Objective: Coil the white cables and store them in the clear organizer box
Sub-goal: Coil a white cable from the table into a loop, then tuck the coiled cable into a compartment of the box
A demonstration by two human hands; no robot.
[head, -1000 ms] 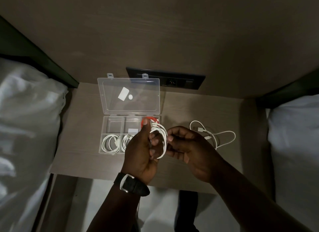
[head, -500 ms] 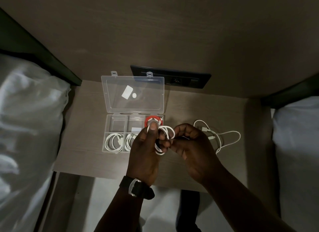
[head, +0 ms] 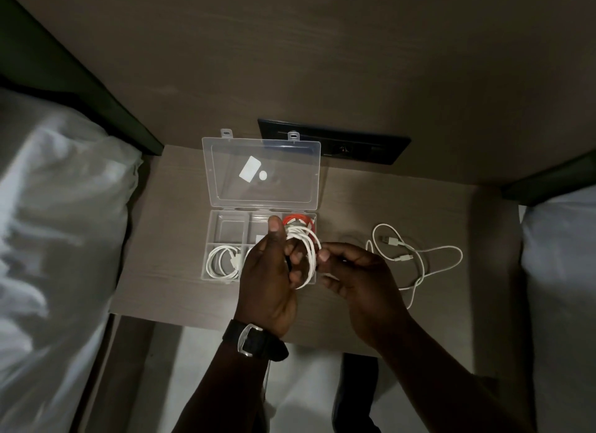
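Note:
My left hand [head: 267, 278] holds a coiled white cable [head: 309, 258] wound in loops over its fingers, just above the right front of the clear organizer box [head: 215, 226]. My right hand [head: 354, 281] pinches the coil's right side. The box lies open with its lid [head: 263, 171] tipped back. One coiled white cable [head: 221, 263] lies in its front left compartment, and a second coil beside it is mostly hidden by my left hand. A red ring [head: 298, 221] sits in the back right compartment. A loose white cable [head: 416, 258] sprawls on the table to the right.
The small wooden table [head: 167, 239] stands between two beds with white bedding [head: 54, 239], the other bed [head: 561, 271] at the right. A black socket panel [head: 351, 148] is set in the wall behind the box. My left wrist wears a black watch [head: 254, 339].
The coil in my left hand has been turned and its loops drawn tighter. My right hand shifted from gripping the coil's middle to pinching its right edge.

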